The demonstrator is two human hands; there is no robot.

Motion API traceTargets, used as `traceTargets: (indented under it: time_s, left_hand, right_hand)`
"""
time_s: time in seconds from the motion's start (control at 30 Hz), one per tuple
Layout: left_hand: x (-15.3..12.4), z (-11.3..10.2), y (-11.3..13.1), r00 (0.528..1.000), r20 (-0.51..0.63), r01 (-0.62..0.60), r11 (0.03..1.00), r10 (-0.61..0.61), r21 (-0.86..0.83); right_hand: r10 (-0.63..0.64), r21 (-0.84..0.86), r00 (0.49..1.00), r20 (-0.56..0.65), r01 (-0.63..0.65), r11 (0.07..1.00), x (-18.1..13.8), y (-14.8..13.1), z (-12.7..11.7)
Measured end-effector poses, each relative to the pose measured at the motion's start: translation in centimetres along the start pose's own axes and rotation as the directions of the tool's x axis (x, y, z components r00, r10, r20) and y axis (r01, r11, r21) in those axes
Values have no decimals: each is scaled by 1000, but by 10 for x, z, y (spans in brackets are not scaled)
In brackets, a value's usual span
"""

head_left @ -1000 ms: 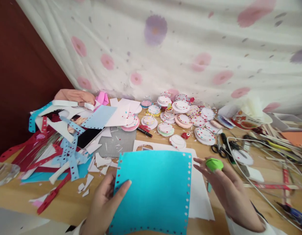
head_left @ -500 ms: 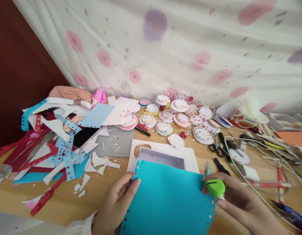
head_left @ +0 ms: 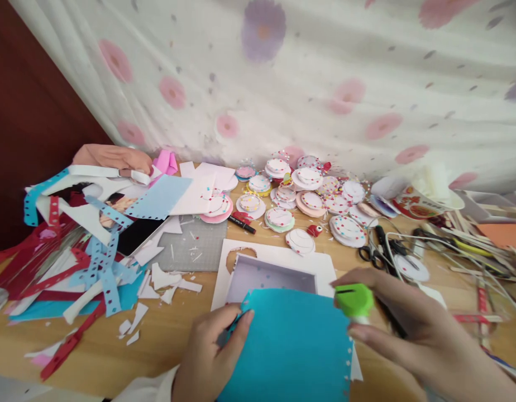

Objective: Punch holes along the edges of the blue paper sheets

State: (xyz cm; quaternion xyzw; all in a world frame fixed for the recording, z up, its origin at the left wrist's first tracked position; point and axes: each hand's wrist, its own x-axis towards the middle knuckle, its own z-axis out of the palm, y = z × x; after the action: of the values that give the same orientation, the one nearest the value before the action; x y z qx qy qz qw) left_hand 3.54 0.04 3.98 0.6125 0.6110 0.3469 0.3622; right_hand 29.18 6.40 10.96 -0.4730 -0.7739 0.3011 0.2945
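Note:
A bright blue sheet of paper (head_left: 289, 346), with small holes punched along its side edges, is tilted up toward me. My left hand (head_left: 214, 349) pinches its left edge between thumb and fingers. At the sheet's upper right corner, my right hand (head_left: 412, 329) grips a small green craft punch (head_left: 354, 300) between thumb and fingers. Whether the punch has paper in its slot I cannot tell. Behind the sheet lies a shallow lavender box (head_left: 275, 273) on a white board (head_left: 325, 265), partly covered by the sheet.
Several round layered paper pieces with beads (head_left: 310, 201) stand at the back. Punched strips and scraps (head_left: 109, 279) pile up on the left beside a grey cutting mat (head_left: 191, 245). Scissors (head_left: 371, 255), cables, sticks and a paper bowl (head_left: 421, 202) crowd the right side.
My right hand has lifted the green punch up and to the left, off the sheet's right edge toward its corner. The blue sheet's top edge has dropped slightly in view.

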Motion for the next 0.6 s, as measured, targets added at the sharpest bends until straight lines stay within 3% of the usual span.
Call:
traceTargets:
  time_s: [0.1,0.17,0.4,0.6]
  left_hand:
    - [1,4,-1,999,0,-43,999,43,32]
    - [0,4,-3,998,9,-64,997,64,43]
    - [-2,2,-5,995,17,-96,993,95,67]
    - [-1,1,-5,992,7,-126,987,125,101]
  right_hand:
    - [-75,-39,958,277,90,995,24,-15,19]
    - [-111,-46,917,383,139,989,38,-20,31]
    - [-141,-88,869,475,207,974,50,-20,46]
    - [-209,26,827,522,229,973,56,-24,45]
